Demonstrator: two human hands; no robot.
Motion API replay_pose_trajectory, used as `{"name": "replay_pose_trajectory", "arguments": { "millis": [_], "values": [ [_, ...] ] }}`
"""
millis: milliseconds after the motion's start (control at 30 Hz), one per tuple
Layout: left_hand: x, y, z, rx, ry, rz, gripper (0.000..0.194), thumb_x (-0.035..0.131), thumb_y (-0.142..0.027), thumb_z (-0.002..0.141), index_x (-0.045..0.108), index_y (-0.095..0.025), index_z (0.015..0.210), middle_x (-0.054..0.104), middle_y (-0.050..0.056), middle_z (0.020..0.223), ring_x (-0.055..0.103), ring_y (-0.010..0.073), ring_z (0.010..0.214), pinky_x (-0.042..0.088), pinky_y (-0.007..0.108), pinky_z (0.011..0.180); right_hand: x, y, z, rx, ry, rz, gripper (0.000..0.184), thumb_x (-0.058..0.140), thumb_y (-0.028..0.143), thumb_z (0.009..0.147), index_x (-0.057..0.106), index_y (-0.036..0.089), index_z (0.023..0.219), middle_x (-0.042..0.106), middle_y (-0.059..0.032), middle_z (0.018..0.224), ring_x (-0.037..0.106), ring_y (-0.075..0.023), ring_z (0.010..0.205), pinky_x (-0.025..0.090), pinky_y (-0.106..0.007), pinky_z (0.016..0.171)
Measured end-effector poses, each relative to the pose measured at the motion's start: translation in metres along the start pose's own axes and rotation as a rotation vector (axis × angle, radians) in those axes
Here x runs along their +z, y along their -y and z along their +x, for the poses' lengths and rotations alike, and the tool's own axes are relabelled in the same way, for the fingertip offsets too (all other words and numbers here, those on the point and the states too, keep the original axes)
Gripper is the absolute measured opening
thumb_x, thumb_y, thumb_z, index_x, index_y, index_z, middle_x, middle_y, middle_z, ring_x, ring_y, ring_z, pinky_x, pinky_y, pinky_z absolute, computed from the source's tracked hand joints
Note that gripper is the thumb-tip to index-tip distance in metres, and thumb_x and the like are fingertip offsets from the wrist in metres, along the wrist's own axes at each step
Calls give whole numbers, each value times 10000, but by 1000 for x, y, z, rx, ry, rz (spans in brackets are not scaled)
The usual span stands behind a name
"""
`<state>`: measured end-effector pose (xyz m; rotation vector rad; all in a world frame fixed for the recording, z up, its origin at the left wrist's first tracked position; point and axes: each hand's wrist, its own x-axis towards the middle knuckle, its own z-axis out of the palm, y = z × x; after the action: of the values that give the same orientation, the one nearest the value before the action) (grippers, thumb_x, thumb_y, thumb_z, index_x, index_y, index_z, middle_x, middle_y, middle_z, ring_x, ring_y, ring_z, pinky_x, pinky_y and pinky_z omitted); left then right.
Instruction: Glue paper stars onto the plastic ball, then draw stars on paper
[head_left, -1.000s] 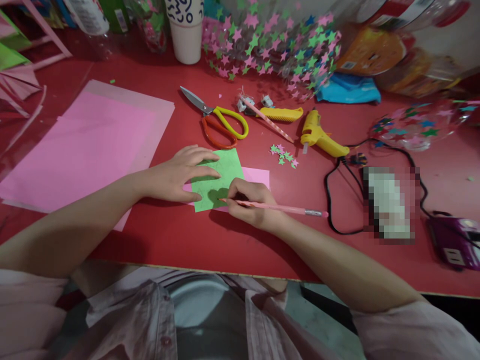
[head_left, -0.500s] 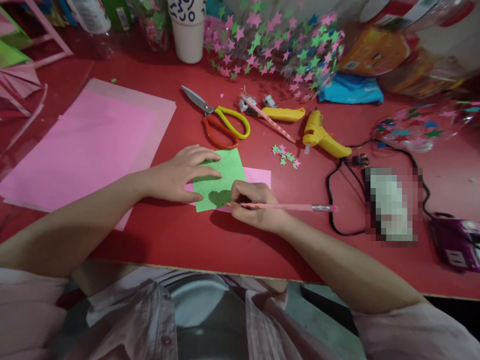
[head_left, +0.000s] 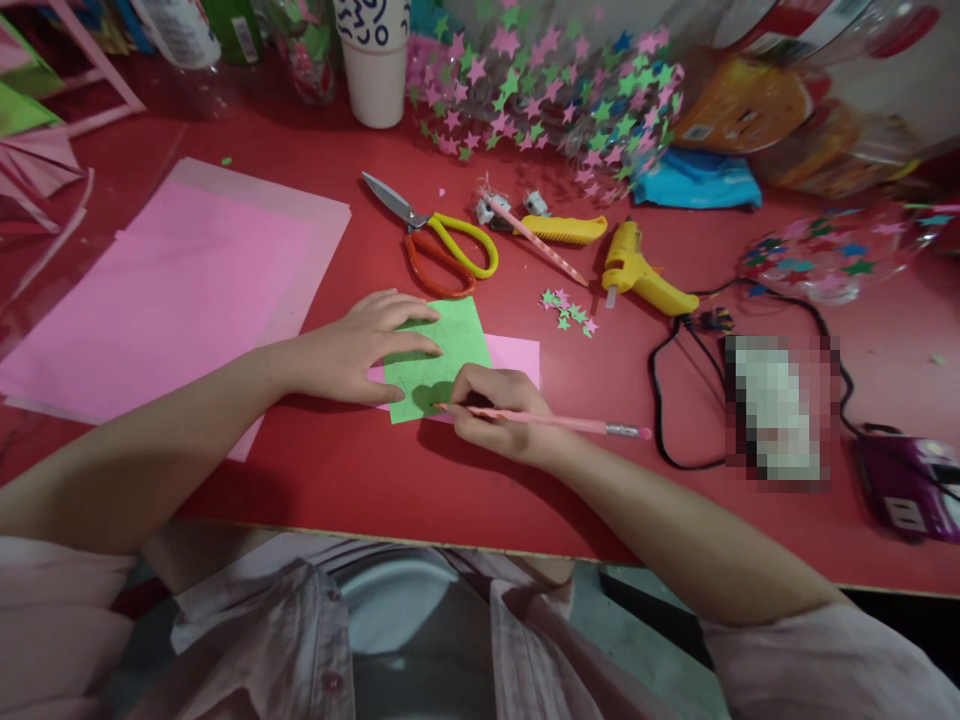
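Note:
A small green paper [head_left: 457, 335] with faint pencil lines lies over a pink paper [head_left: 517, 362] on the red table. My left hand [head_left: 360, 350] rests flat on the left part of the green sheet, fingers spread. In my right hand [head_left: 499, 412] is a pink pencil [head_left: 577, 423], its tip at the lower part of the green paper and its eraser end pointing right. Just beyond the papers lie scissors [head_left: 416, 218] with one yellow and one red handle. Small cut-out paper stars [head_left: 568, 314] are scattered to the right.
Large pink sheets [head_left: 195, 290] lie at the left. A second pencil [head_left: 540, 243], a yellow cutter [head_left: 566, 229] and a yellow glue gun [head_left: 637, 270] sit beyond my right hand. A black cord [head_left: 654, 400] loops at the right. A white cup [head_left: 377, 85] and star-filled plastic [head_left: 540, 100] stand behind.
My right hand has shifted slightly left, and the pencil's tip has moved left on the green paper while its eraser end has dropped a little. My left hand stays in place.

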<state>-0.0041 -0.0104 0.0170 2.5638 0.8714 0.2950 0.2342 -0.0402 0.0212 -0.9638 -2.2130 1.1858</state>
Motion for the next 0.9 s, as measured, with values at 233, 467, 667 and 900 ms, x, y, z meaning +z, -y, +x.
{"name": "replay_pose_trajectory", "arguments": {
  "millis": [233, 467, 667, 900],
  "values": [
    [-1, -1, 0, -7, 9, 4, 490, 661, -379, 786, 571, -218, 1240, 382, 140, 1469, 316, 336, 1368, 185, 551, 1157, 2, -1, 0, -22, 7, -29, 94, 522, 139, 761, 482, 196, 696, 500, 59, 605, 423, -54, 544, 300, -182, 523],
    [0, -1, 0, 1, -9, -5, 495, 660, -378, 789, 570, -212, 1246, 381, 138, 1471, 317, 341, 1367, 185, 551, 1157, 3, 1, -1, -55, -7, -74, 95, 511, 129, 766, 484, 198, 707, 482, 65, 600, 416, -55, 546, 301, -178, 534],
    [0, 0, -1, 2, 8, 11, 499, 653, -389, 801, 563, -210, 1258, 368, 144, 1474, 307, 338, 1371, 178, 548, 1157, 6, -1, -3, 9, -60, -98, 121, 519, 117, 723, 451, 206, 678, 449, 76, 573, 370, -50, 508, 279, -177, 501],
    [0, 1, -1, 6, 13, 19, 509, 659, -376, 800, 556, -220, 1273, 365, 144, 1474, 302, 334, 1377, 172, 552, 1157, 7, -3, -4, 33, -128, -98, 166, 543, 123, 717, 416, 204, 647, 411, 85, 548, 326, -40, 488, 253, -176, 477]
  ]
}}
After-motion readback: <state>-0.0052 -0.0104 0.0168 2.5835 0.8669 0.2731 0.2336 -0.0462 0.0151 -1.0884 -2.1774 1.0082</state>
